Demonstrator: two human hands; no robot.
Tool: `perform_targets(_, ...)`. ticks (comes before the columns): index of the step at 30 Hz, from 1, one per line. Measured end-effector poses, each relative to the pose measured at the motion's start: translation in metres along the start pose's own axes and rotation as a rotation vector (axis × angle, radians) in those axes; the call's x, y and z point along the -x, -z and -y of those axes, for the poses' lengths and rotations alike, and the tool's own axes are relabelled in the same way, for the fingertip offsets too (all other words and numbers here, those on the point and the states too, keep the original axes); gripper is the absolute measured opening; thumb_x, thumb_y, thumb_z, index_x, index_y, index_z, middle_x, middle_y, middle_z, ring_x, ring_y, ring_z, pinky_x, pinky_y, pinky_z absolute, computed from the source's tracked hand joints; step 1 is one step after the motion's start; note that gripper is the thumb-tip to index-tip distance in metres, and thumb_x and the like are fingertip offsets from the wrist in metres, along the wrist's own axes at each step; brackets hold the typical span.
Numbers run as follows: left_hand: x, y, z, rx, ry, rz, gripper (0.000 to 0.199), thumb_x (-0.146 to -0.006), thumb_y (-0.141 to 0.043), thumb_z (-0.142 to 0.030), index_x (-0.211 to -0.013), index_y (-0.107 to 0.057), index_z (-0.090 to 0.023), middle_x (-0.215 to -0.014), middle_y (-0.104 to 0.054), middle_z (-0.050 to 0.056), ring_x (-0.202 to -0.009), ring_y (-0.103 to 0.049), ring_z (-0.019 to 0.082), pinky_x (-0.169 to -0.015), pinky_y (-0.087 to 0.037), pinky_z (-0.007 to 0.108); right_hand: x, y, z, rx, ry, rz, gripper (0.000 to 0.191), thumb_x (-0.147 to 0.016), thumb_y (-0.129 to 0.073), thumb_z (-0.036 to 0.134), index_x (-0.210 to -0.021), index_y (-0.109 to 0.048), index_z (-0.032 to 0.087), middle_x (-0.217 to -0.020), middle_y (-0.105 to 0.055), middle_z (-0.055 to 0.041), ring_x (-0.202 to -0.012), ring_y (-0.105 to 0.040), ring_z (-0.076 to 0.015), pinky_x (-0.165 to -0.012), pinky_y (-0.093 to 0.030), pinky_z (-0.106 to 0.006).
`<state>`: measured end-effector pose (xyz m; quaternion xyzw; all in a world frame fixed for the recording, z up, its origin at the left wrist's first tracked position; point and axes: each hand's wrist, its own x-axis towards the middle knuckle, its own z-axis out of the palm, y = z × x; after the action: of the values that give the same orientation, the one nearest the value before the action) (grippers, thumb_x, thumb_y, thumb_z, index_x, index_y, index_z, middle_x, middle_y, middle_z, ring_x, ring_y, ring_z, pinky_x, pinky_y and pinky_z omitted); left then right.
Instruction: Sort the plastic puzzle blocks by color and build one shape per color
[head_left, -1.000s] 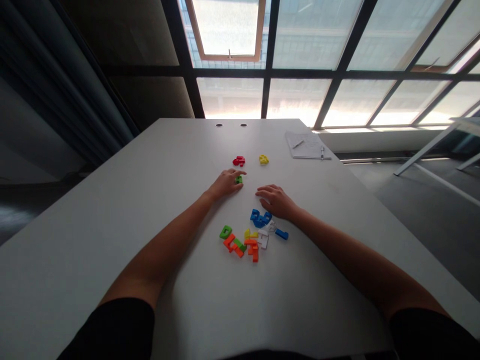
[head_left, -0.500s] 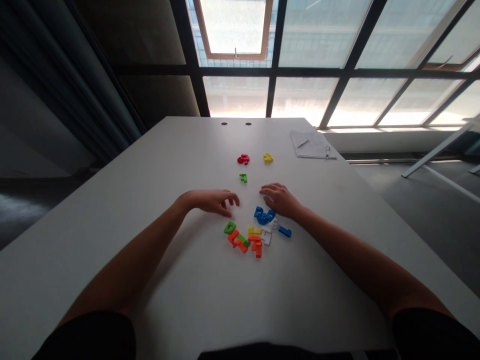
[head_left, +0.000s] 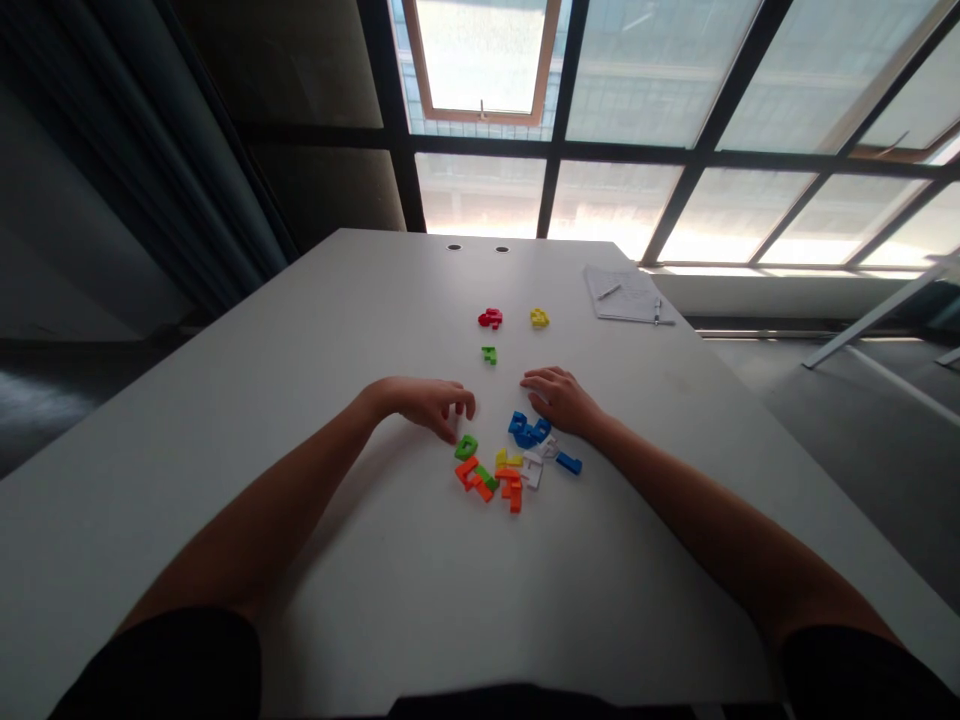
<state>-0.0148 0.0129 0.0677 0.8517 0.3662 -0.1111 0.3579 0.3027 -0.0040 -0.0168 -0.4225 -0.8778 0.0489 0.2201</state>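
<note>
Head view: the left hand hangs just above the tabletop, fingers loosely curled and holding nothing, its fingertips just beside a green plastic puzzle piece at the edge of a loose heap of orange, yellow, white and blue pieces. The right hand lies empty with fingers apart, just beside the blue pieces. Farther off sit a small green piece, a red piece and a yellow piece

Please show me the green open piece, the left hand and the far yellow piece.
Green puzzle piece [head_left: 466, 447]: head view, on its top face.
Left hand [head_left: 424, 403]: head view, on its back.
Yellow puzzle piece [head_left: 539, 318]: head view, on its top face.
</note>
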Motion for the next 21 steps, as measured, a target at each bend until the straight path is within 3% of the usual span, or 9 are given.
perform_targets(3, 0.0, -0.003, -0.009, -0.026, -0.043, 0.103, 0.065, -0.06, -0.092, -0.052, -0.12, -0.076, -0.035, -0.122, -0.069, 0.004, -0.087, -0.069, 0.021, -0.074, -0.057, 0.028, 0.0, -0.001, -0.001, 0.003, -0.005, -0.003, 0.031, -0.101, -0.059, 0.023, -0.128, -0.075, 0.022, -0.137, -0.072, -0.0121, -0.127, -0.063, -0.0299, -0.111, -0.049, -0.051)
perform_targets(6, -0.004, -0.006, -0.012, -0.046, -0.055, 0.094, 0.058, -0.062, -0.091, -0.054, -0.115, -0.079, -0.034, -0.122, -0.068, 0.005, -0.087, -0.069, 0.021, -0.077, -0.058, 0.029, 0.0, -0.002, -0.001, 0.001, -0.007, -0.005, 0.031, -0.1, -0.06, 0.022, -0.128, -0.075, 0.023, -0.137, -0.072, -0.012, -0.127, -0.064, -0.0297, -0.111, -0.049, -0.05)
perform_targets(14, -0.016, 0.003, 0.03, -0.038, -0.037, -0.255, 0.06, -0.085, -0.07, -0.052, -0.143, -0.069, -0.034, -0.126, -0.064, 0.007, -0.093, -0.069, 0.019, -0.085, -0.056, 0.027, 0.001, -0.001, -0.001, -0.005, -0.006, 0.009, 0.032, -0.102, -0.058, 0.024, -0.129, -0.074, 0.022, -0.138, -0.072, -0.0123, -0.128, -0.063, -0.0306, -0.111, -0.048, -0.051)
perform_targets(18, -0.016, 0.003, 0.047, 0.011, 0.02, -0.365, 0.08, -0.082, -0.072, -0.057, -0.156, -0.056, -0.03, -0.137, -0.06, 0.01, -0.094, -0.069, 0.02, -0.085, -0.057, 0.029, 0.0, 0.0, 0.0, -0.001, -0.01, 0.015, 0.033, -0.102, -0.057, 0.024, -0.129, -0.074, 0.021, -0.138, -0.071, -0.0132, -0.128, -0.063, -0.0312, -0.111, -0.049, -0.052)
perform_targets(21, -0.02, -0.001, 0.049, 0.017, 0.048, -0.434, 0.086, -0.077, -0.076, -0.067, -0.151, -0.059, -0.025, -0.134, -0.062, 0.012, -0.093, -0.069, 0.021, -0.084, -0.057, 0.031, 0.0, 0.0, 0.0, -0.002, -0.013, 0.014, 0.033, -0.102, -0.057, 0.024, -0.129, -0.075, 0.021, -0.137, -0.072, -0.0138, -0.128, -0.063, -0.0317, -0.11, -0.049, -0.052)
